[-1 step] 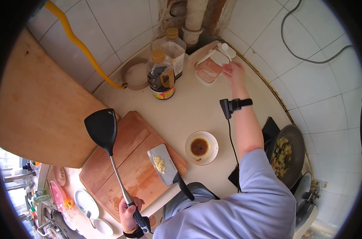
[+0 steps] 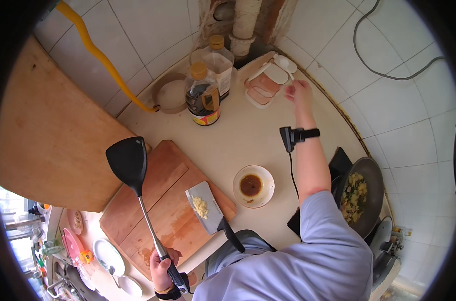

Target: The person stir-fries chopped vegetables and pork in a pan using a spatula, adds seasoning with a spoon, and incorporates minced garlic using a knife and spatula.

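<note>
Here, left grip (image 2: 162,267) wrapped around spatula (image 2: 128,161), right grip (image 2: 301,95) near pink container (image 2: 263,86), hold unclear.

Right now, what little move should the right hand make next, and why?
Maybe gently lift the thin white handle: the right hand is right by it, beside the pink-and-white container, and the left hand is busy holding the spatula.

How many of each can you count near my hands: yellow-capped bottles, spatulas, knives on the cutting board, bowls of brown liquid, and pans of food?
Yellow-capped bottles: 2
Spatula: 1
Knife: 1
Bowl of brown liquid: 1
Pan of food: 1
Total: 6
</note>
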A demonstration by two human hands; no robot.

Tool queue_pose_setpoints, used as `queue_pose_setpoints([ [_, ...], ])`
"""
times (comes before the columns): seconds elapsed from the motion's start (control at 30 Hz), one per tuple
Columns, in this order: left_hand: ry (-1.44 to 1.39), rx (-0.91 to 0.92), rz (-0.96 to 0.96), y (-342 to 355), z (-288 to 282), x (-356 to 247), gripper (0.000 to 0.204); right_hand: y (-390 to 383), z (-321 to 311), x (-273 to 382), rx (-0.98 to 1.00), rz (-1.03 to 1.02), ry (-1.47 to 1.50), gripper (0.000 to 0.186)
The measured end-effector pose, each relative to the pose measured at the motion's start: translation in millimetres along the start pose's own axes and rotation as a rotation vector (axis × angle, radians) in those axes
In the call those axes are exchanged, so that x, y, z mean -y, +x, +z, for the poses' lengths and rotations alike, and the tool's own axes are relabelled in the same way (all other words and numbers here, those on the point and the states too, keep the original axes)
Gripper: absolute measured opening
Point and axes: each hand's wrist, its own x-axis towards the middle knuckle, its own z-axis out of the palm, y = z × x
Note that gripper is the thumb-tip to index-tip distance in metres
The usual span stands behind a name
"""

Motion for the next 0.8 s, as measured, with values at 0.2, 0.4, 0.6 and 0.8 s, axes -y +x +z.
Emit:
queue_pose_setpoints([
  [0.2,-0.004,0.008,0.008,3,1,-1,0.033,-16,-4,-7,0.156,-0.428,-0.963,0.016],
  [0.4,0.022,0.007,-0.007,-2,2,-3,0.034,-2,33,-22,0.136,-0.612,-1.166,0.019],
  [0.6,0.041,-0.03,-0.013,-8,3,-1,0.035,6,35,-33,0.171,-0.494,-1.119,0.023],
  [0.8,-0.02,-0.06,-0.01,-7,3,1,0.035,20,32,-34,0.276,-0.297,-0.855,0.029],
])
